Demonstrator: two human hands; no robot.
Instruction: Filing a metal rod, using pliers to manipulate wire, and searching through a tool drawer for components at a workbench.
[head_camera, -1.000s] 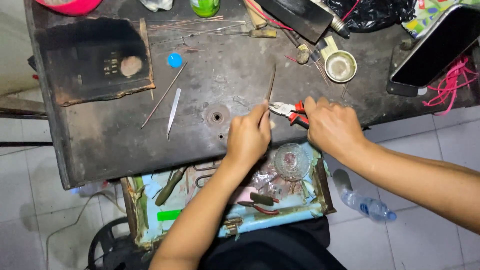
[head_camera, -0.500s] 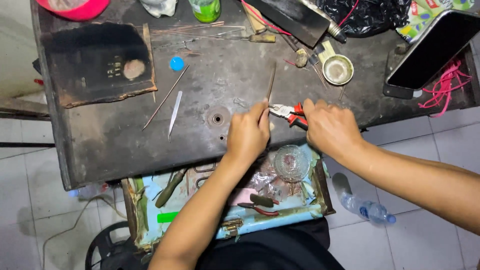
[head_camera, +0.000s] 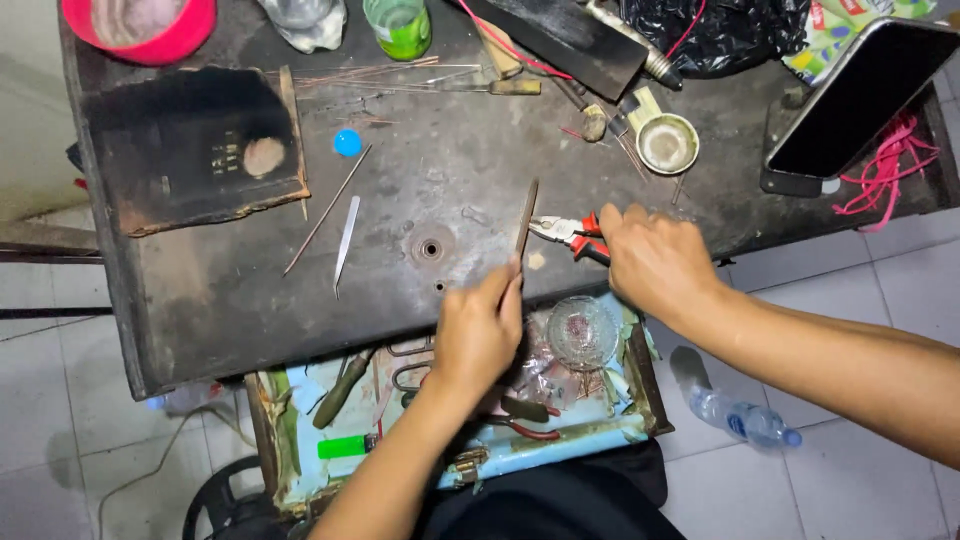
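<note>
My left hand (head_camera: 480, 330) pinches the near end of a thin flat metal strip (head_camera: 526, 215) that stands up from the dark worn workbench (head_camera: 420, 150). Just to its right, my right hand (head_camera: 655, 260) grips red-handled pliers (head_camera: 570, 232); their jaws point left at the strip's middle, close to it. Whether the jaws touch the strip cannot be told. Both hands hover over the bench's near edge, above an open drawer (head_camera: 450, 400).
The drawer holds a clear glass dish (head_camera: 582, 332), tools and a green lighter (head_camera: 345, 446). On the bench lie a blade (head_camera: 345, 240), a thin rod (head_camera: 325, 212), a blue cap (head_camera: 347, 143), a scorched board (head_camera: 190, 145), a small cup (head_camera: 667, 143), a phone (head_camera: 860, 95) and a red bowl (head_camera: 140, 25). A plastic bottle (head_camera: 745, 420) lies on the tiled floor.
The view has shifted slightly; both hands hold nearly the same pose, with the strip and the pliers still together.
</note>
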